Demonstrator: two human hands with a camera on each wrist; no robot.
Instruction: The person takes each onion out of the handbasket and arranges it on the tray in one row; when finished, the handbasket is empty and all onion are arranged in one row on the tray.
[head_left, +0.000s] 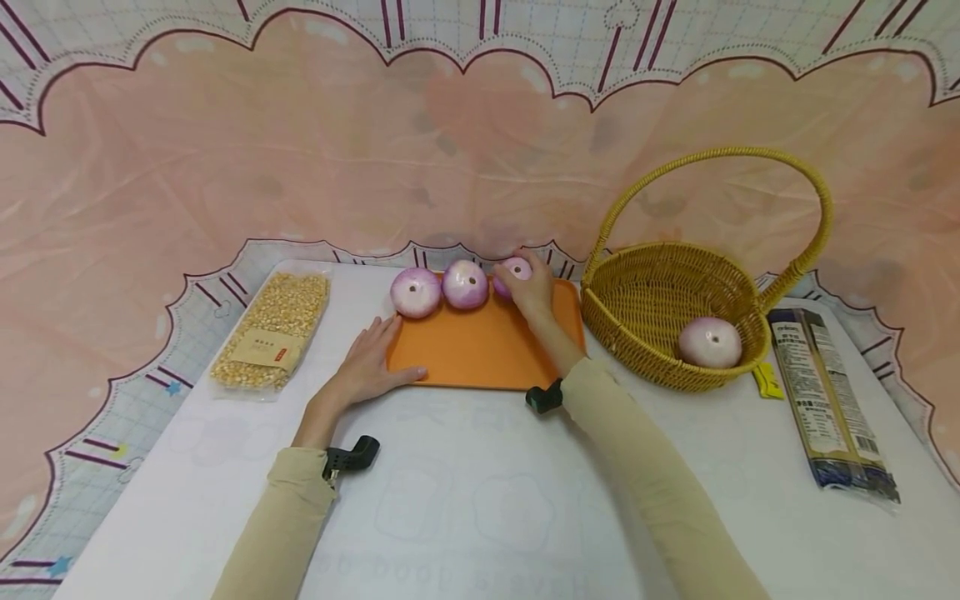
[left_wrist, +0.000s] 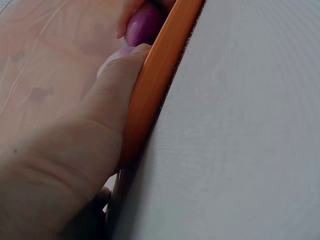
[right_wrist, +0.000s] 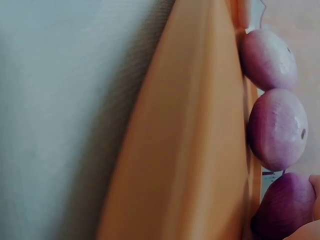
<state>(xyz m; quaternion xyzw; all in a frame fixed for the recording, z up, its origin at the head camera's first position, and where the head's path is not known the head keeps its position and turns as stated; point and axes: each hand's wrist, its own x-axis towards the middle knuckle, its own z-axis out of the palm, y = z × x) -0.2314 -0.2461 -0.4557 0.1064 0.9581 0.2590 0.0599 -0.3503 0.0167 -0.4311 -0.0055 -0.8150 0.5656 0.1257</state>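
Observation:
An orange tray (head_left: 465,354) lies on the white table. Along its far side sit two purple onions, the left onion (head_left: 415,296) and the middle onion (head_left: 465,286). To their right, a third onion (head_left: 512,273) is held by my right hand (head_left: 534,292), fingers curved round it; in the right wrist view this onion (right_wrist: 282,207) is partly cut off by the fingers. My left hand (head_left: 369,365) rests at the tray's left side, fingers fairly straight along the edge and thumb over the near left corner. The left wrist view shows the thumb lying against the tray rim (left_wrist: 150,85).
A wicker basket (head_left: 652,287) with a tall handle stands right of the tray, one onion (head_left: 710,342) inside. Farther right lie a small yellow packet (head_left: 767,381) and a long package (head_left: 832,400). A bag of corn kernels (head_left: 277,321) lies at the left. Patterned cloth hangs behind.

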